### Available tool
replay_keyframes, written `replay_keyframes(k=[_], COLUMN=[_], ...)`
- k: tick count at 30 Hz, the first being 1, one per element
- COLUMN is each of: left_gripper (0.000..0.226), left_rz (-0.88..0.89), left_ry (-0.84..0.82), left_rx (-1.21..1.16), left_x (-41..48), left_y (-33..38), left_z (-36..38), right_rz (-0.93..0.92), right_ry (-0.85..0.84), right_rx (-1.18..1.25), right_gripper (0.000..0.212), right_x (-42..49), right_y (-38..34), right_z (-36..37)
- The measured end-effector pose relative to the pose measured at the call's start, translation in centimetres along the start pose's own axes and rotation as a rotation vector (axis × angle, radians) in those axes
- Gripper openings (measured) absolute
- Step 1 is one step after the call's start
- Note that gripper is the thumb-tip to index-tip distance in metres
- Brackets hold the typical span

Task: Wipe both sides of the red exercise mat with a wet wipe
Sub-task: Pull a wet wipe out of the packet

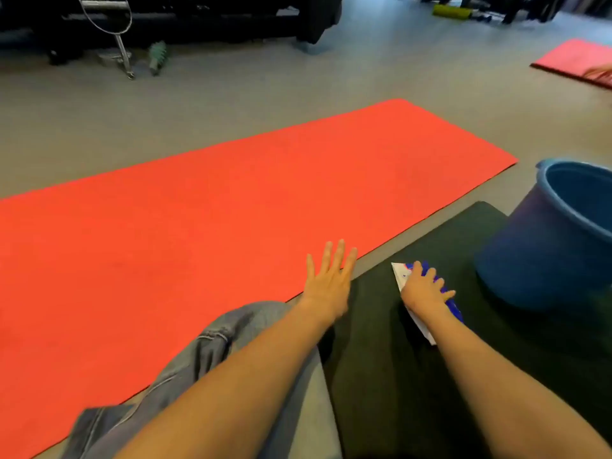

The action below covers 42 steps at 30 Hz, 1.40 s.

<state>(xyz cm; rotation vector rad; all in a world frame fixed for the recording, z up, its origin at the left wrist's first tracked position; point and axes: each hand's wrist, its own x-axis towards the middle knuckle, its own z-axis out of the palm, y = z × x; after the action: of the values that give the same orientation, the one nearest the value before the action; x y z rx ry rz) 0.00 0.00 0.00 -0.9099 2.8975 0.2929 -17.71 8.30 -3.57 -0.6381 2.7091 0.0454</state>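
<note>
The red exercise mat (pixel 215 207) lies flat and unrolled on the grey floor, stretching from lower left to upper right. My left hand (pixel 328 286) is spread with straight fingers over the mat's near edge and holds nothing. My right hand (pixel 425 288) lies on a white and blue wet wipe pack (pixel 455 308), fingers bent over its top. The pack rests on a dark green pad (pixel 414 376) to the right of the mat. No loose wipe shows.
A blue bucket (pixel 546 253) stands on the pad's far right corner. My knee in blue jeans (pixel 205 352) is beside the mat's near edge. A second red mat (pixel 576 59) lies far right. Dark gym equipment (pixel 165 18) and a green roller (pixel 452 11) sit at the back.
</note>
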Motion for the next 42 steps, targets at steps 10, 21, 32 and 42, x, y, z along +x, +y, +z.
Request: replay_keyframes(k=[10, 21, 32, 42], left_gripper=[0.064, 0.068, 0.069, 0.058], left_rz=[0.286, 0.245, 0.263, 0.305], left_ry=[-0.299, -0.487, -0.489, -0.434], left_rx=[0.209, 0.143, 0.171, 0.1], left_x=[-0.4, -1.2, -1.3, -0.5], left_y=[1.3, 2.8, 4.0, 4.0], left_z=[1.8, 2.6, 4.4, 4.7], right_rz=[-0.101, -0.58, -0.405, -0.666], right_ry=[-0.006, 0.023, 0.172, 0.131], right_rx=[-0.019, -0.27, 0.152, -0.19], right_gripper=[0.059, 0.043, 0.074, 0.053], right_x=[-0.7, -5.6, -3.0, -1.4], right_y=[2.3, 1.8, 4.8, 5.5], right_z=[1.6, 1.4, 1.9, 2.8])
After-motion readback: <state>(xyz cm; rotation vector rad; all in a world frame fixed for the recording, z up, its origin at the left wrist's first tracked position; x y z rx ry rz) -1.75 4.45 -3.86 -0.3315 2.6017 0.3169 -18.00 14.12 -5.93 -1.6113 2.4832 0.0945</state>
